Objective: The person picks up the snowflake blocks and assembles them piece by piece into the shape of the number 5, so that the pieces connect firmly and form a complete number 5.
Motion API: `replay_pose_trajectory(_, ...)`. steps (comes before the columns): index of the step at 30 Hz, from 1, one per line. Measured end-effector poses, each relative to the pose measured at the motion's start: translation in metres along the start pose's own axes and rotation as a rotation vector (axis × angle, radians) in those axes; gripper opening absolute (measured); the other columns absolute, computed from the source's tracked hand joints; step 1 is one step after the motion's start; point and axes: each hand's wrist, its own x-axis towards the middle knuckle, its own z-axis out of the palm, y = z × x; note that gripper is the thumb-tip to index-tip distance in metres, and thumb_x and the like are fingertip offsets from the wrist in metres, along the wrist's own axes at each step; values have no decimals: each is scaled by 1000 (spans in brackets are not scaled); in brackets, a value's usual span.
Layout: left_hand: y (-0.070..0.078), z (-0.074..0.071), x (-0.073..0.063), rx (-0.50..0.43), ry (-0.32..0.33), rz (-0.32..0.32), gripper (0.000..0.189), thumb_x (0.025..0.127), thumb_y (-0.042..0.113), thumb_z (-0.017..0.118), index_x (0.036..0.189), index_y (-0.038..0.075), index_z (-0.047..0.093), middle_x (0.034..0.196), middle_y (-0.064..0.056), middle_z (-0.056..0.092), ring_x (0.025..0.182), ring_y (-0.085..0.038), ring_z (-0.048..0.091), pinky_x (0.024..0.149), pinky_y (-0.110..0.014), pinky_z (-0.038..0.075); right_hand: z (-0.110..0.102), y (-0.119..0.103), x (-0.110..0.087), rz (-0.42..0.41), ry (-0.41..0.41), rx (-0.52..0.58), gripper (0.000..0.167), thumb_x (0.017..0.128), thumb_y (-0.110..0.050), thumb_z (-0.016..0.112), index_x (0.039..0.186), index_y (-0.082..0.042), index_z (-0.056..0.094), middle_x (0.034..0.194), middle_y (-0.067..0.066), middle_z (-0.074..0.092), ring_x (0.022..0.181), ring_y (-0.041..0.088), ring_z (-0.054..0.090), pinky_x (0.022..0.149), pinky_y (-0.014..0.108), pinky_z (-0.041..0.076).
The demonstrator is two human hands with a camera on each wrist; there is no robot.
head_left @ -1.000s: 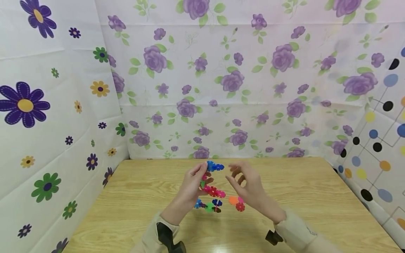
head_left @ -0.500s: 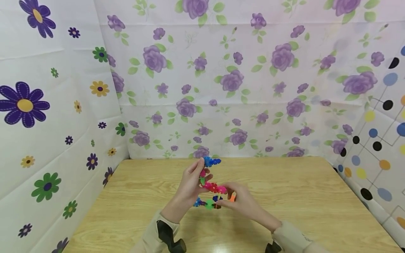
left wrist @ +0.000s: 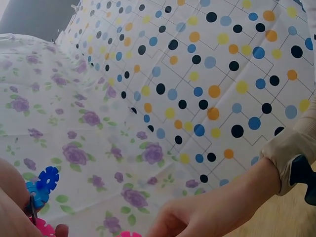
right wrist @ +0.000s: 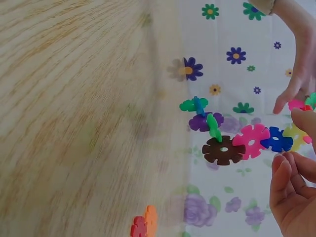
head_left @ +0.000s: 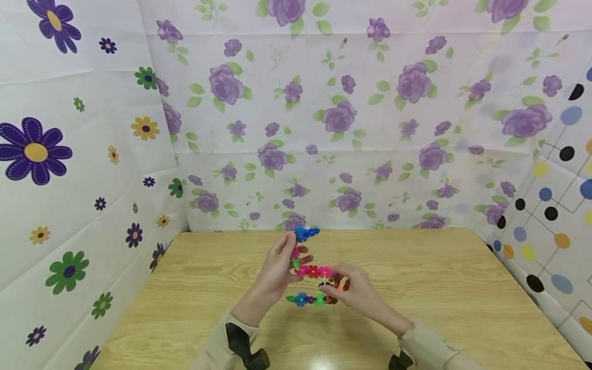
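My left hand (head_left: pixel 273 271) holds a chain of flower-shaped interlocking plastic discs (head_left: pixel 313 271), its thumb against a light blue disc (head_left: pixel 301 235) near the upper end. A dark blue disc (left wrist: pixel 48 178) juts out beyond that thumb. Pink, green and red discs run down past the left fingers. My right hand (head_left: pixel 358 294) pinches the chain near its pink corner, around the yellow disc (right wrist: pixel 295 135) and dark blue disc (right wrist: pixel 277 140). Below hang a pink disc (right wrist: pixel 252 142), a brown disc (right wrist: pixel 223 150) and further discs, ending in green. Fingers partly hide the pinched joint.
A loose orange disc (right wrist: pixel 151 219) and a red disc (right wrist: pixel 138 227) lie on the wooden table (head_left: pixel 185 308), mostly hidden behind my right hand in the head view. Flower-patterned cloth (head_left: pixel 339 118) hangs behind the table, with patterned cloths at both sides.
My right hand has come in from the right and down, and now pinches the chain by its pink corner. The lower row has swung rightward. My left hand has risen slightly, keeping its grip.
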Motion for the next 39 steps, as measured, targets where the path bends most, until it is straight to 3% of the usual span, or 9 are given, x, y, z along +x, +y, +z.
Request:
replay_pose_trajectory(4,-1,-5,1,139,17,35,44,100,51,41,120,13,49,110,-4,58,111,-23,63,100,-65,39,0,2,0,9,-7,12,20,85,-38,74,96,-23,69,78,-9,59,67,2,52,50,22,49)
replay_pose_trajectory(6,-1,-8,2,219,61,76,45,101,47,43,123,9,53,109,-4,61,107,-19,61,100,-55,45,0,3,-1,12,-12,22,19,85,-38,73,96,-22,69,78,-9,59,67,2,52,50,23,49)
replay_pose_trajectory(10,-1,-14,5,349,144,204,38,101,35,49,115,2,64,91,-3,61,83,-13,54,75,-27,49,0,5,-1,11,-26,47,20,86,-36,73,96,-19,70,80,-7,61,69,3,54,50,24,49)
replay_pose_trajectory(14,-1,-18,6,418,130,320,28,100,25,54,103,1,68,80,-6,59,69,-12,49,59,-20,40,1,7,-1,7,-61,72,17,87,-35,72,94,-19,70,82,-6,62,72,4,56,52,24,51)
replay_pose_trajectory(18,-1,-20,6,409,15,395,23,101,21,52,108,1,60,91,-19,67,75,-7,62,65,-19,50,2,10,-1,-15,-98,76,12,88,-34,71,93,-23,70,88,-5,65,78,7,58,59,23,53)
replay_pose_trajectory(23,-5,-24,10,320,-147,471,22,104,16,45,119,0,46,95,-30,65,76,-11,70,69,-27,58,3,10,-1,-5,-126,70,25,88,-34,70,109,-20,70,101,-2,68,89,16,61,71,24,53)
replay_pose_trajectory(28,-2,-22,11,352,-142,533,25,104,14,44,125,4,51,90,-25,64,72,-23,68,62,-29,57,2,8,2,9,-147,70,34,88,-39,69,115,-19,68,98,-4,66,91,22,61,74,27,54)
replay_pose_trajectory(34,4,-17,10,344,-150,571,26,103,12,45,123,-2,55,90,-25,62,71,-8,65,61,-24,56,1,6,4,-11,-157,54,34,87,-40,70,113,-18,68,100,-4,65,91,22,61,75,28,54)
replay_pose_trajectory(39,5,-16,12,331,-149,576,26,103,13,45,119,-2,58,89,-21,62,71,-11,64,59,-22,54,0,7,4,-43,-173,61,42,85,-37,73,122,-18,65,109,-3,65,94,21,60,74,27,54)
